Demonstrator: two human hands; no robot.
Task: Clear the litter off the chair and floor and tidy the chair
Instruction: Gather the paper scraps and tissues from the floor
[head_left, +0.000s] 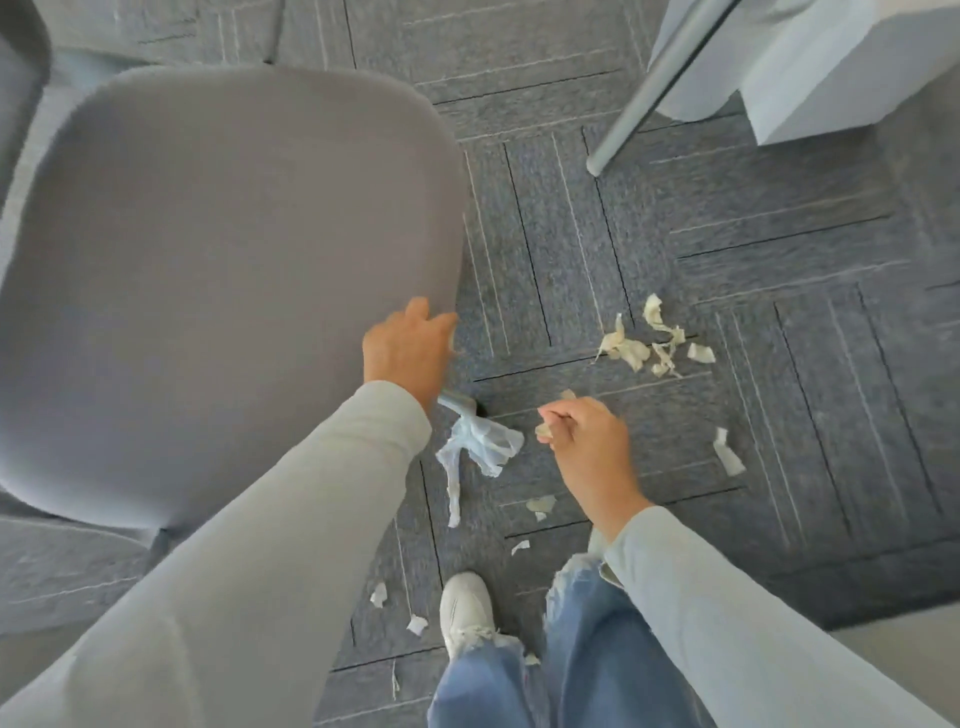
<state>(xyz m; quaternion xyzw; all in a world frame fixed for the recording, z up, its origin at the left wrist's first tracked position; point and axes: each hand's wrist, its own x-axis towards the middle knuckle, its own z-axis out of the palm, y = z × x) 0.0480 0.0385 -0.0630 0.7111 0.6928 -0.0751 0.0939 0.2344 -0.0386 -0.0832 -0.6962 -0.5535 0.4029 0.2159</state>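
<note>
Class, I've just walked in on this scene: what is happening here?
A person is clearing litter. The left hand rests on the edge of the grey chair seat, which looks bare. The right hand is closed on paper scraps. More scraps lie on the carpet, including a cluster, and a crumpled plastic wrapper lies by the chair leg.

Pale grey-green long sleeves (270, 545), frayed, ripped light-blue jeans (587, 649), and a white lace-up sneaker (466, 608).

Grey-blue carpet tiles (779, 249) with thin line patterns cover the floor. At the top right, a slanted grey metal leg (644, 98) stands on the carpet, beside a white box-like object (831, 67). At the bottom, 1 white sneaker (466, 610) shows below frayed blue jeans (597, 665).
</note>
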